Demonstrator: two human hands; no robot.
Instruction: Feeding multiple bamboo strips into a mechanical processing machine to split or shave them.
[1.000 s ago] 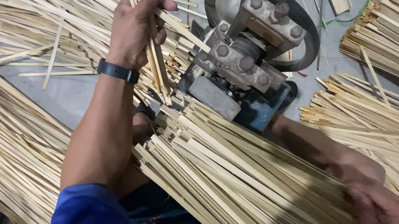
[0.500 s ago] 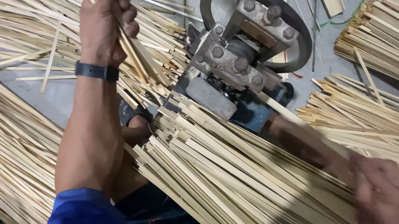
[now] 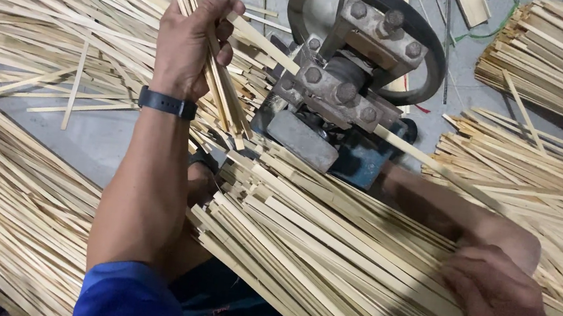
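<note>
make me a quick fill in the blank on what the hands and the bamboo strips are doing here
1. The left hand grips a few bamboo strips and wears a dark ____ on its wrist.
2. The right hand rests on the big ____ of strips lying across the lap.
3. One long strip passes through the metal machine, which has a round ____ at its back.

Missing words: band; bundle; wheel

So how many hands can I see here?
2. The left hand grips thin wooden strips, upper left of the metal machine; the right hand, blurred, rests on the big bundle at lower right.
</note>
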